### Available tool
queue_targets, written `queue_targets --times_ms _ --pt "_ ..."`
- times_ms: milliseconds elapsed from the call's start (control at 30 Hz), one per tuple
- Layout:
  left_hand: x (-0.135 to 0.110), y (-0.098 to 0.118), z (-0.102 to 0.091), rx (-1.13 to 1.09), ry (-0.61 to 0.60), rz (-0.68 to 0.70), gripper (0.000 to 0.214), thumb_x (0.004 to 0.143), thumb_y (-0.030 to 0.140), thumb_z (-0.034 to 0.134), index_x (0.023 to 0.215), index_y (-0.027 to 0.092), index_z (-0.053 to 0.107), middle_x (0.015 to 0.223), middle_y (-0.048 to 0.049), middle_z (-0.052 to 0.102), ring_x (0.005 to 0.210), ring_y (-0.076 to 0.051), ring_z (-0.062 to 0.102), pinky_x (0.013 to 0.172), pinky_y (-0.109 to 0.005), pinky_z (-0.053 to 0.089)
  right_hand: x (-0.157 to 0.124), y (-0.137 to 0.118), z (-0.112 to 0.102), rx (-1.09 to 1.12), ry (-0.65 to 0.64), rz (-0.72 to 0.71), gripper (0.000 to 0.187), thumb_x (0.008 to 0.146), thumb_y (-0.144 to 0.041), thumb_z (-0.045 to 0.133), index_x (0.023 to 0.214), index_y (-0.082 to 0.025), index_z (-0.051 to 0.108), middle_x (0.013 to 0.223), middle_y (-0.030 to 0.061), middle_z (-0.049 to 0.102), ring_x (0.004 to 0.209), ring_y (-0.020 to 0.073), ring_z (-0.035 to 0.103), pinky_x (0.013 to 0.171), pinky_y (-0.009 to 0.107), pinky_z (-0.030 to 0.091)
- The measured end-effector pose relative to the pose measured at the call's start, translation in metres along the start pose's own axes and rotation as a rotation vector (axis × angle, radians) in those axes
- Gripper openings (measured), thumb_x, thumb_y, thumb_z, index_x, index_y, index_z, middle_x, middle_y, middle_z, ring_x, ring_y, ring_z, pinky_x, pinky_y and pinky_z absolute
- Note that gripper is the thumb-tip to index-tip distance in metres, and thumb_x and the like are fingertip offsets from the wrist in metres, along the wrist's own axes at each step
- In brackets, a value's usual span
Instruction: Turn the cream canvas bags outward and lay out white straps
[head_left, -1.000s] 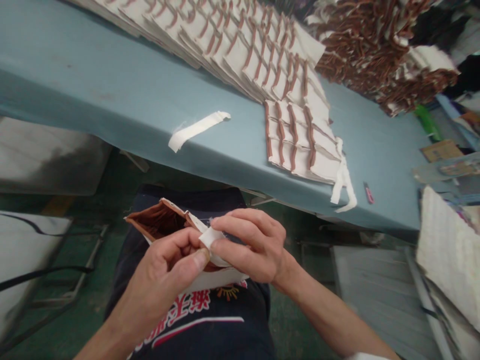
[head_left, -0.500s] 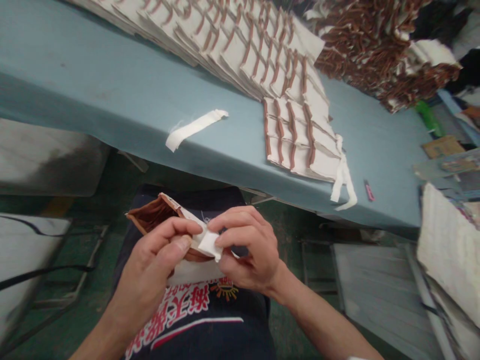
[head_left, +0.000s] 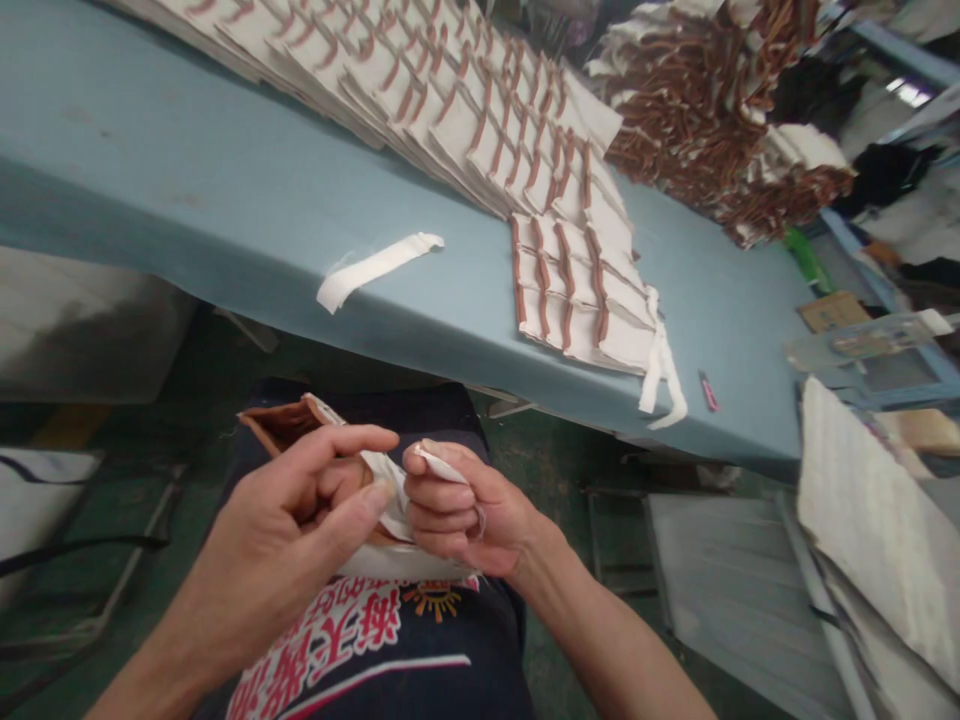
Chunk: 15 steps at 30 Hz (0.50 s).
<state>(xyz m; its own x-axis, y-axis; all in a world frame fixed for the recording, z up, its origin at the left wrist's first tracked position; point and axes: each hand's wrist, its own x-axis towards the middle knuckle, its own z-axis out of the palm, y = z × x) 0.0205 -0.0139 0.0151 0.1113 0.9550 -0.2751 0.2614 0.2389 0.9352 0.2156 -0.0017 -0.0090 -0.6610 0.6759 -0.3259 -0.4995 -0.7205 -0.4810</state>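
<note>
Over my lap, both hands work on a stack of white cloth pieces with brown trim (head_left: 279, 425). My left hand (head_left: 300, 520) curls round the stack, index finger stretched over it, thumb pressing the white edge. My right hand (head_left: 457, 505) is closed, pinching a thin white strip (head_left: 439, 463) that comes off the stack. The lower part of the stack is hidden behind my fingers.
A blue table (head_left: 225, 210) runs across in front of me. On it lie a loose white strip (head_left: 375, 268), fanned rows of white pieces with brown trim (head_left: 480, 110), a small group near the edge (head_left: 581, 295), and a brown-and-white heap (head_left: 705, 100). White sheets (head_left: 877, 520) stand right.
My hands have dropped a little lower toward my lap. The right hand's fingers have curled tighter on the white strip and turned it edge-on. The view has shifted slightly leftward.
</note>
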Motion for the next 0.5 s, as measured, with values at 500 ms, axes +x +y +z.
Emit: queue_targets --times_ms 500 --pt "0.023 0.003 -0.004 0.230 -0.195 0.525 0.016 0.094 0.022 0.063 0.088 0.023 0.078 0.058 0.0077 0.068 0.046 -0.009 0.056 0.046 -0.019 0.037 -0.003 -0.021 -0.003 -0.130 -0.071 0.300 0.050 0.092 -0.048 0.086 0.077 -0.023 0.046 0.056 -0.0178 0.027 0.045 0.0012 0.009 0.041 0.016 0.014"
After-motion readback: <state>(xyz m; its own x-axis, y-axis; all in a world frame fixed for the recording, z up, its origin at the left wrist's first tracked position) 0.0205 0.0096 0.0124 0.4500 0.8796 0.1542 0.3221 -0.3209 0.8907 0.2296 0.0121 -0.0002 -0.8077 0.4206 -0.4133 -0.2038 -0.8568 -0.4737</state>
